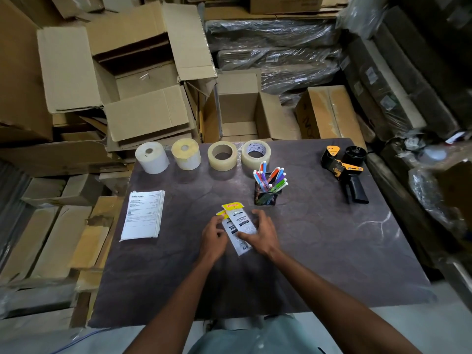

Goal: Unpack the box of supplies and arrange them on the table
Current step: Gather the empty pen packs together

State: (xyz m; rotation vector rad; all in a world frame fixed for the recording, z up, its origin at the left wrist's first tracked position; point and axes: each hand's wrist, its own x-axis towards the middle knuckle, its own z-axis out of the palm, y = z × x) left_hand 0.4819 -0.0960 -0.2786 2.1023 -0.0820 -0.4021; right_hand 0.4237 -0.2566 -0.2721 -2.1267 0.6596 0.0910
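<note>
Near the table's middle lie two overlapping packets. Left hand touches their left edge with curled fingers; right hand, fingers spread, rests on the top one. Arranging seems nearly finished; next, square them beside the pen cup.

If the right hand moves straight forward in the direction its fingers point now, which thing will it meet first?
The right hand points up and slightly left, over the two packets it already touches. Beyond them the table looks free until the clear tape roll, though depth is uncertain.
</note>
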